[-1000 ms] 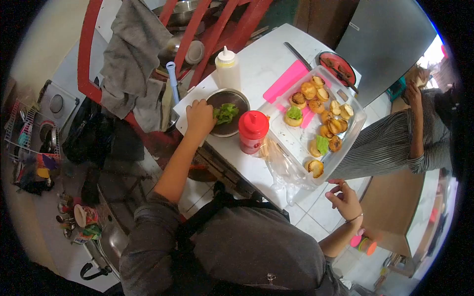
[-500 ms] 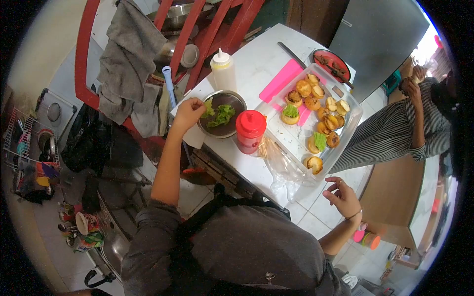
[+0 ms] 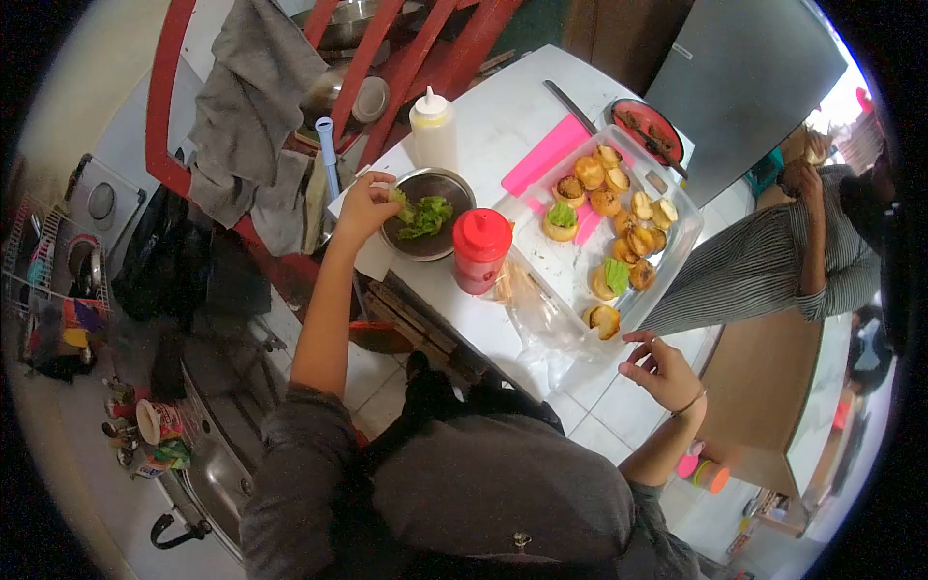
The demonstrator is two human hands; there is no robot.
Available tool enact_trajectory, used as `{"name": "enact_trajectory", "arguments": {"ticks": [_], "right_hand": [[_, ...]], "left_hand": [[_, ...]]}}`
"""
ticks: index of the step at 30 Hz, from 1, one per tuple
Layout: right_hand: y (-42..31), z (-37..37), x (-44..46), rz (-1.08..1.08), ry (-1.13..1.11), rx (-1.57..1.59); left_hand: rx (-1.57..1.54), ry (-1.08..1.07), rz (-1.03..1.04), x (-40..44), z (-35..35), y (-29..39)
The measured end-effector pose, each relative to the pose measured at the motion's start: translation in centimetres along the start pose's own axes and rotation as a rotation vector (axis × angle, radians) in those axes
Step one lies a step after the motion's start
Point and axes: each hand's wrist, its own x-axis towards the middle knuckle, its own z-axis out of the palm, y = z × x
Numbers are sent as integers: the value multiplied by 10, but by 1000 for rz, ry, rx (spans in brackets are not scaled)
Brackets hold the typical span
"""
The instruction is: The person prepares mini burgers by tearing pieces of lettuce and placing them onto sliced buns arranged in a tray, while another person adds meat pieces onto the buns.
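Lettuce [image 3: 425,217] green, bread rolls [image 3: 589,172] golden-brown, capped bottle [image 3: 481,251] red, mat [image 3: 541,159] pink, worktop [image 3: 507,97] white, towel [image 3: 251,92] grey, co-worker's clothing [image 3: 739,256] dark/light striped.

white table [image 3: 491,108] | bowl [image 3: 437,184] | red bottle [image 3: 481,256] | white bottle [image 3: 435,137] | tray [image 3: 566,268] partly over pink board [image 3: 544,155]

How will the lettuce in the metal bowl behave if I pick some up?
The lettuce looks thin and ruffled, so it will probably flop rather than stay stiff. Such small, leafy pieces are likely very light and could tear if pinched hard. Since they lie bunched in the metal bowl, several may lift together.
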Motion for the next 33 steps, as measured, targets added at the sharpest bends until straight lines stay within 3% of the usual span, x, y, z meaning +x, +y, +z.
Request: {"name": "enact_trajectory", "arguments": {"ticks": [6, 10, 13, 16, 19, 23, 24, 27, 30, 33], "right_hand": [[4, -18, 1, -93, 24, -38], [-20, -13, -4, -154, 25, 69], [-45, 1, -2, -298, 35, 193], [-81, 16, 5, -467, 83, 261], [-111, 17, 12, -556, 49, 176], [-119, 29, 22, -491, 63, 186], [-118, 33, 23, -460, 64, 178], [-111, 40, 17, -339, 37, 164], [-101, 42, 7, -255, 51, 199], [-92, 44, 1, -226, 81, 228]], "left_hand": [[-200, 60, -5, -14, 1, 12], [-230, 145, 122, -40, -1, 30], [-272, 177, 80, -59, -5, 54], [-181, 145, 106, -66, -11, 60], [99, 149, 332, -50, -15, 45], [282, -140, 180, -16, -9, 18], [309, -222, 293, -5, -5, 4], [624, -183, 545, 9, 14, -7], [812, -110, 527, 17, 29, 7], [968, -95, 374, 27, 45, 6]]}}
